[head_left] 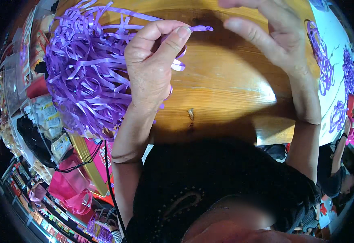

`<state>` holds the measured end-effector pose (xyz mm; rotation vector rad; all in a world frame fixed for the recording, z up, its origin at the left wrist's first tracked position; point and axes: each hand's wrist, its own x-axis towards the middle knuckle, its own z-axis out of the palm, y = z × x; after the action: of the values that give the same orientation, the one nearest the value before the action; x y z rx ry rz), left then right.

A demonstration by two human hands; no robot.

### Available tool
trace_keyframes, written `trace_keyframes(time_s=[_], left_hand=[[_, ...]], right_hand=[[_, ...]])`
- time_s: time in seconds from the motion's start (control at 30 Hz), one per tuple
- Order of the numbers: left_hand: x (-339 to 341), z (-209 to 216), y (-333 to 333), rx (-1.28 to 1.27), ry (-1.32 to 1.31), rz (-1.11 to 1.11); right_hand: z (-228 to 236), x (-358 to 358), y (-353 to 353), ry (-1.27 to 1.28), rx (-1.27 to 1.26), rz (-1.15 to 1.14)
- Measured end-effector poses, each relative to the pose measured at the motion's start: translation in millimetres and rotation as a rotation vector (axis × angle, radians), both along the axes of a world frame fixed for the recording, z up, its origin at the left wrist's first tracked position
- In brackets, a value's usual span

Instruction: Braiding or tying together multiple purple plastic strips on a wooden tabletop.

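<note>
My left hand point(152, 60) pinches a purple ribbon point(199, 28) between thumb and forefinger. A short knotted or folded end of it sticks out to the right, and a loop hangs below the fingers. Apart from the ribbon, my right hand point(272, 34) is raised over the far right of the wooden table point(217, 93). Its thumb and fingers are spread, with nothing between them; the fingertips run toward the upper edge of the view. Beside my left hand, a big tangled heap of purple ribbons point(89, 69) covers the table's left side.
On a white marbled surface point(327, 109) at the right lie more purple ribbon bundles point(320, 60). Packed goods in clear boxes point(45, 117) crowd the left edge, above a pink bag point(71, 186). A black cable point(110, 182) hangs by my left arm. Another person point(339, 170) is at the far right.
</note>
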<state>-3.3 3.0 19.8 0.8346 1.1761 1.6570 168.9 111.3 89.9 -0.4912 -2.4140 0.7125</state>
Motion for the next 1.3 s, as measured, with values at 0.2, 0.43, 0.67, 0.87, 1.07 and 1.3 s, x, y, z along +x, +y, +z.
trace_keyframes(time_s=[0.2, 0.43, 0.67, 0.87, 1.07, 1.3], left_hand=[[2.3, 1.3, -0.1, -0.010, -0.026, -0.013], [6.0, 5.9, 1.0, -0.078, 0.142, -0.106], [-20.8, 22.6, -18.1, -0.077, 0.241, -0.080], [-33.0, 24.2, -32.1, -0.141, 0.318, -0.101], [-16.3, 21.7, -28.5, -0.072, 0.281, -0.103], [-7.9, 24.8, -35.8, -0.089, 0.410, -0.222]], right_hand=[[-25.5, -11.8, -1.9, 0.092, 0.103, 0.127], [-89.0, -55.5, 45.0, 1.257, 0.439, 0.504], [-11.6, 82.2, 48.6, -0.026, 0.180, -0.204], [-18.7, 101.1, 38.2, 0.185, -0.135, -0.609], [-20.4, 74.6, 14.2, -0.023, 0.371, -0.566], [-23.4, -7.9, -30.4, 0.012, 0.435, 0.147]])
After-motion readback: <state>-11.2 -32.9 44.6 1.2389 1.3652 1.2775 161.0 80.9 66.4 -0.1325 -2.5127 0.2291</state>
